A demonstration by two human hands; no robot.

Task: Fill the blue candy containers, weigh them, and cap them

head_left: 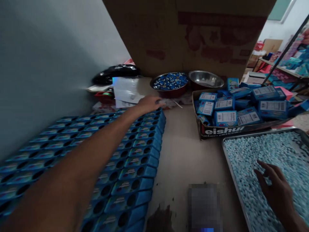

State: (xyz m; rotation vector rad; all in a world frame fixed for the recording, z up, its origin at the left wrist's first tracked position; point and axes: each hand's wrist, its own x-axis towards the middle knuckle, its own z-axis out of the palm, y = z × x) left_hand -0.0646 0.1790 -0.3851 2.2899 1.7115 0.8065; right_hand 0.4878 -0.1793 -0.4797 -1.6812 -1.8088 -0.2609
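Head view: left hand (150, 102) at far corner of blue boxes (138, 171); fingertips unclear, cannot tell if grasping. Right hand (277, 185) over tray (231, 167), fingers loosely parted, nothing seen between; contact with pellets (246, 151) unclear. Boxes left on tabletop (183, 145), rowed tightly, likely keeping round openings exposed. Tray's raised rim likely contains pellets, beside right hand for easy reach. Carton (224, 131) beyond tray corrals loose boxes.

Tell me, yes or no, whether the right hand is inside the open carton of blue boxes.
No, the right hand is over the metal tray of pale blue pellets, nearer than the carton.
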